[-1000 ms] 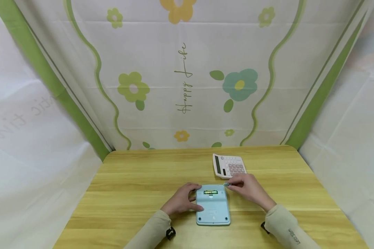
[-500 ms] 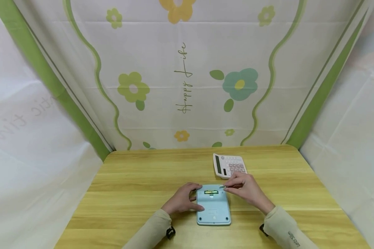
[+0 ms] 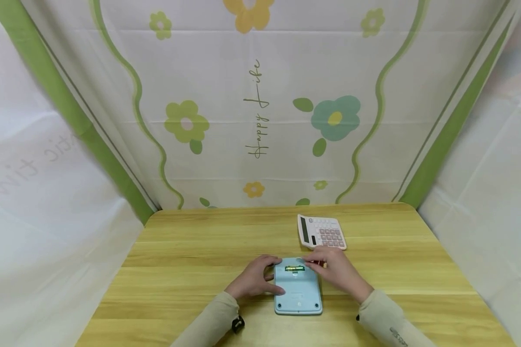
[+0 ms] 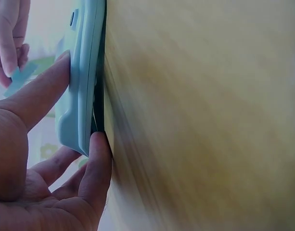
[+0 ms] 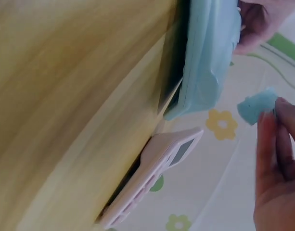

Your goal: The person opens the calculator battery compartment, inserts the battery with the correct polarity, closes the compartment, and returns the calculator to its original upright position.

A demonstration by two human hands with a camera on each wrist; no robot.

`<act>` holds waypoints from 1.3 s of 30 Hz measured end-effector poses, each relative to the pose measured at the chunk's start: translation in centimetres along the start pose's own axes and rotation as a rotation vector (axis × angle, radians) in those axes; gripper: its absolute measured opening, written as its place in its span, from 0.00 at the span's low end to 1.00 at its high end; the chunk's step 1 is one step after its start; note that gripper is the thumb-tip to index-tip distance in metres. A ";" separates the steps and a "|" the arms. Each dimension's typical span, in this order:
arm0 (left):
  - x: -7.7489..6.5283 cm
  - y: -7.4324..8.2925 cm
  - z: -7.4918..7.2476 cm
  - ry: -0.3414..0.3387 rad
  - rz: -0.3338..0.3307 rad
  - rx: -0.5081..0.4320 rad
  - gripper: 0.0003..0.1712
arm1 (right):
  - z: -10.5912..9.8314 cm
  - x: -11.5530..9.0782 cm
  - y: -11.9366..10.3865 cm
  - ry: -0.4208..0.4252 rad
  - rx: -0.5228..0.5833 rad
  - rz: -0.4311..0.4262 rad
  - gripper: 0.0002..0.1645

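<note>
A light blue calculator lies face down on the table, its battery compartment uncovered. A battery with a shiny green and gold wrapper shows inside. My left hand grips the calculator's left side, thumb on the back; in the left wrist view a fingertip reaches under the edge. Between thumb and fingers, my right hand pinches a small light blue battery cover above the compartment's right end. The right wrist view shows the cover held apart from the calculator's back.
A pale pink calculator lies face up just behind my right hand. The wooden table ends at a white flowered curtain at the back, with more curtains on both sides.
My right hand has moved left with the battery cover, from the calculator's far right corner to over the compartment area. My left hand keeps its grip in the same place.
</note>
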State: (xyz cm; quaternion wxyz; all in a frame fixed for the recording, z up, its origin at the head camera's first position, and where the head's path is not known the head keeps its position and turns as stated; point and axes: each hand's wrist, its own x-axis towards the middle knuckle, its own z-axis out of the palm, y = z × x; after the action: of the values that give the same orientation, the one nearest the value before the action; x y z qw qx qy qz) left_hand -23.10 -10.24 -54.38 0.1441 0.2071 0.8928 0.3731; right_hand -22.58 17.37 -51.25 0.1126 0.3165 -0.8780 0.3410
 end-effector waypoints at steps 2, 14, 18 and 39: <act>0.0 0.0 0.0 0.003 0.008 0.005 0.47 | 0.4 0.3 -0.3 0.017 -0.088 -0.064 0.10; 0.1 -0.2 0.1 -0.004 0.005 -0.016 0.47 | 2.5 1.4 -1.4 -0.094 -0.235 -0.209 0.08; 0.0 0.0 0.0 0.001 0.007 -0.006 0.47 | 2.8 1.6 -1.7 -0.112 -0.285 -0.223 0.08; 0.1 -0.1 0.0 -0.017 0.001 -0.077 0.47 | 3.2 1.5 -0.7 -0.150 -0.228 -0.242 0.09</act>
State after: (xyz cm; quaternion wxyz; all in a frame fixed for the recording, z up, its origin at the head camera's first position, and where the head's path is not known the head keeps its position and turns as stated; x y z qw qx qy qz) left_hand -23.24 -10.23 -54.52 0.1592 0.2051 0.8765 0.4053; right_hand -23.27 14.10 -52.68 0.1220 0.4297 -0.8724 0.1985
